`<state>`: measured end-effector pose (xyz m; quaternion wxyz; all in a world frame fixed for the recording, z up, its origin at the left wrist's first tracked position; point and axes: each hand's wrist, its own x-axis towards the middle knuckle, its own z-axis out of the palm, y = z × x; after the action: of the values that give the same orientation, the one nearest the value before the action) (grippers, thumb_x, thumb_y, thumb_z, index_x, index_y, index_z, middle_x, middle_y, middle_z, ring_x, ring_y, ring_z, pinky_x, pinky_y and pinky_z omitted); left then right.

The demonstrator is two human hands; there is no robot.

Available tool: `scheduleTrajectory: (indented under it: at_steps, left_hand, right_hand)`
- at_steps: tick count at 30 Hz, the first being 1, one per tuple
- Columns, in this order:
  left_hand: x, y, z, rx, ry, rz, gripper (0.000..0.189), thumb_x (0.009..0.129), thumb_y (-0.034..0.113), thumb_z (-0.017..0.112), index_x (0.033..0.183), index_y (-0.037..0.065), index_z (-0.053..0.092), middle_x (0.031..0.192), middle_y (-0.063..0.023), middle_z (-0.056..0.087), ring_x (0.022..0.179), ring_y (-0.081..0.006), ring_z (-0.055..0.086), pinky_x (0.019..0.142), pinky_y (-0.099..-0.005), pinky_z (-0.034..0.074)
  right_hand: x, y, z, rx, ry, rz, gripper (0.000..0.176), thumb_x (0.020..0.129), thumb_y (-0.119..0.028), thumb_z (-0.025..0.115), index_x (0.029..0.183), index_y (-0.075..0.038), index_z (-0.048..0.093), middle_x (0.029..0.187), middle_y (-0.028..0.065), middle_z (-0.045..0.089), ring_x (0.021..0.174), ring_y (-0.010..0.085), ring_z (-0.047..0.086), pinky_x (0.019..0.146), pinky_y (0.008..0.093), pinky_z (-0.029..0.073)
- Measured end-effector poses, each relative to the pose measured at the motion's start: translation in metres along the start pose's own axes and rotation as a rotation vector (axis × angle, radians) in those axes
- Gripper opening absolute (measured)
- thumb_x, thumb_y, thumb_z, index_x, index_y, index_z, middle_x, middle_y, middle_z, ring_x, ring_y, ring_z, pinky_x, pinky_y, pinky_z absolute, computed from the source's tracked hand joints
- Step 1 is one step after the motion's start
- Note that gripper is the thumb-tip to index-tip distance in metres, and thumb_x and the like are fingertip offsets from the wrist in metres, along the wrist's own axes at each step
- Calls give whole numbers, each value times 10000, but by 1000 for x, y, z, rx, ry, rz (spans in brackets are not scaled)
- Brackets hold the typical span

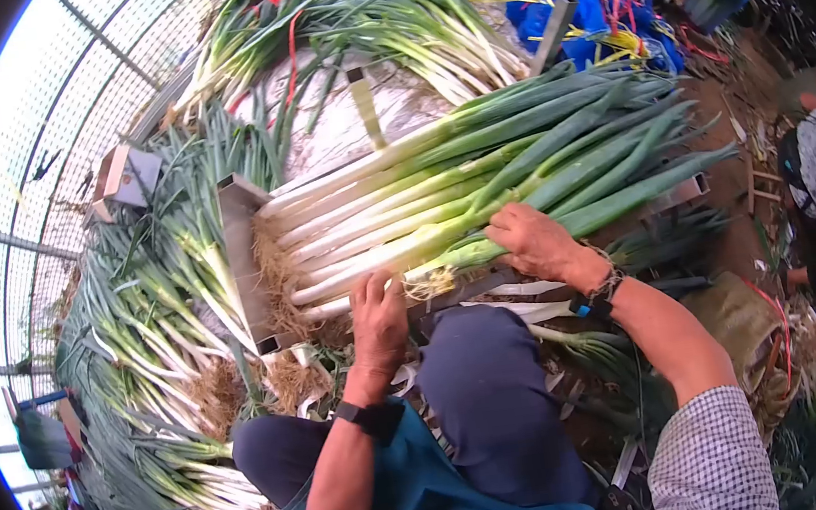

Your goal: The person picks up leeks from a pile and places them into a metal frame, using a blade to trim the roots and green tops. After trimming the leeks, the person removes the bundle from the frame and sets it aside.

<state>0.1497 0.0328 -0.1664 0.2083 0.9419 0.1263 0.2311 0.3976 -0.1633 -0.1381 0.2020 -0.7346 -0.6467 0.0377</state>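
Large green onions (394, 218) lie side by side in a metal frame (245, 258), white root ends to the left and green leaves to the right. My right hand (540, 243) is closed around the nearest green onion (473, 253), whose short root tuft (431, 283) shows just left of it. My left hand (379, 324) has its fingers curled over the white stem of a green onion (326, 310) at the frame's front side. Its fingertips are partly hidden against the stems. Brown stringy roots (274, 270) bunch against the frame's end plate.
Loose piles of green onions (176, 342) spread along the left, with another heap (382, 26) beyond the frame. Blue wrapping with red and yellow ties (592, 17) lies at the back right. An upright metal post (366, 109) stands behind the frame. My knees (487, 377) are close in front.
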Motion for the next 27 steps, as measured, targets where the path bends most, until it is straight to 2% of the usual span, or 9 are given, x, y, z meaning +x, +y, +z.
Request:
scheduleTrajectory:
  at_steps: [3, 5, 7, 11, 13, 15, 17, 22, 27]
  left_hand:
    - [20, 6, 9, 28, 75, -138, 334, 863, 62, 660, 1195, 36, 656, 1243, -196, 595, 1211, -406, 531, 1050, -526, 412]
    - [36, -12, 36, -18, 68, -108, 316, 852, 121, 699, 1162, 59, 684, 1179, -188, 630, 1126, -407, 558, 977, -515, 436]
    - [48, -16, 50, -23, -99, -203, 259, 866, 222, 728, 1075, 73, 693, 1099, -174, 636, 1063, -401, 556, 919, -515, 437]
    - [60, -34, 51, -74, -217, -258, 204, 863, 265, 741, 962, 90, 704, 1033, -172, 639, 1028, -396, 559, 911, -533, 431]
    - [70, -46, 55, -91, -252, -222, 183, 872, 267, 736, 886, 86, 718, 999, -180, 649, 1016, -396, 574, 918, -537, 434]
    - [82, -52, 46, -101, -323, -171, 178, 883, 275, 734, 903, 98, 729, 964, -160, 652, 997, -401, 581, 899, -539, 440]
    - [83, -57, 38, -200, -282, -170, 173, 894, 270, 728, 928, 102, 738, 955, -147, 653, 993, -398, 584, 901, -526, 441]
    - [91, -59, 33, -163, -306, -183, 179, 911, 271, 714, 947, 98, 741, 968, -142, 652, 1025, -377, 581, 900, -522, 436]
    - [122, -44, -4, -151, -284, -115, 218, 953, 301, 665, 933, 98, 742, 990, -160, 664, 1040, -384, 593, 895, -529, 431]
  right_hand:
    - [-2, -7, -3, -23, -15, 29, 251, 725, -131, 752, 915, -28, 624, 996, 127, 625, 1036, 336, 592, 905, 436, 501]
    - [1, -7, 1, -65, 1, 34, 226, 740, -131, 709, 924, -28, 629, 984, 127, 626, 1025, 338, 594, 906, 440, 505]
    - [3, -6, -1, -39, 0, 21, 205, 749, -132, 669, 925, -34, 628, 972, 124, 627, 1013, 344, 596, 908, 439, 508]
    - [4, -8, 0, -6, -29, 67, 225, 741, -99, 673, 953, -32, 640, 994, 127, 635, 1017, 346, 590, 928, 439, 500]
    - [-2, -3, 4, -56, -41, 66, 361, 737, -85, 685, 1090, -9, 667, 1086, 130, 649, 1070, 336, 586, 962, 428, 495]
    - [-2, -2, 1, -35, -56, 69, 393, 736, -92, 716, 1114, -1, 661, 1129, 121, 652, 1109, 326, 585, 985, 420, 493]
    - [-1, -6, -5, -23, -66, 76, 425, 724, -107, 753, 1124, 0, 654, 1133, 116, 650, 1119, 324, 585, 992, 421, 493]
    - [-6, -17, -5, -58, -62, 118, 565, 686, -144, 830, 1193, -6, 623, 1174, 106, 621, 1157, 322, 570, 1006, 421, 487]
    - [-9, -19, 2, -119, -13, 107, 579, 707, -163, 833, 1227, -21, 623, 1197, 104, 625, 1168, 328, 570, 1001, 413, 499]
